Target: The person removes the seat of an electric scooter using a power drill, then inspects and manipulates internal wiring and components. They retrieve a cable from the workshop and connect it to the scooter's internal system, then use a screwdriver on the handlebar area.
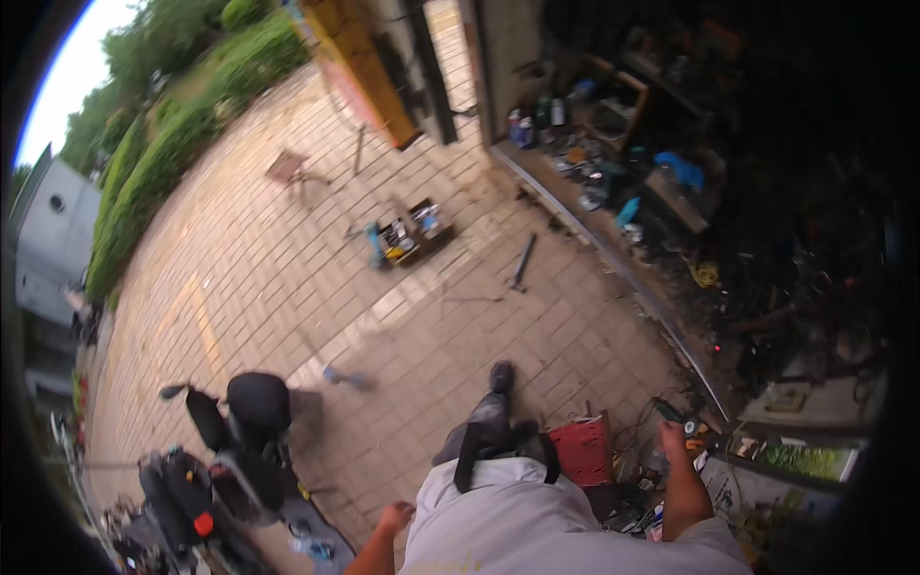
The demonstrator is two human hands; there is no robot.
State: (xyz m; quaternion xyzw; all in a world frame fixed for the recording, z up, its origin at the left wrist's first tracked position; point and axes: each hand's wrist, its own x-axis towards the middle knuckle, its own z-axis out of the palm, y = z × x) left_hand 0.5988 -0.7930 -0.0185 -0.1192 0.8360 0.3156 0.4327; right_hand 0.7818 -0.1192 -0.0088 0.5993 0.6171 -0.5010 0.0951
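Note:
My left hand (395,517) hangs beside my hip, with nothing seen in it and its fingers loosely apart. My right hand (674,439) is out to the right, just below a dark green power tool (670,411) that looks like an angle grinder. Blur hides my right fingers, so I cannot tell whether they touch it. A red perforated metal box or stool (581,450) stands between my body and my right hand. In front of me a hammer-like tool with a dark handle (523,261) lies on the paving.
Toolboxes (412,235) full of tools stand ahead on the brick paving. A small stool (287,166) is farther off. Scooters (259,407) are parked on the left. A metal door track (623,273) edges the dark, cluttered workshop on the right. A blue-grey object (343,377) lies left of my foot.

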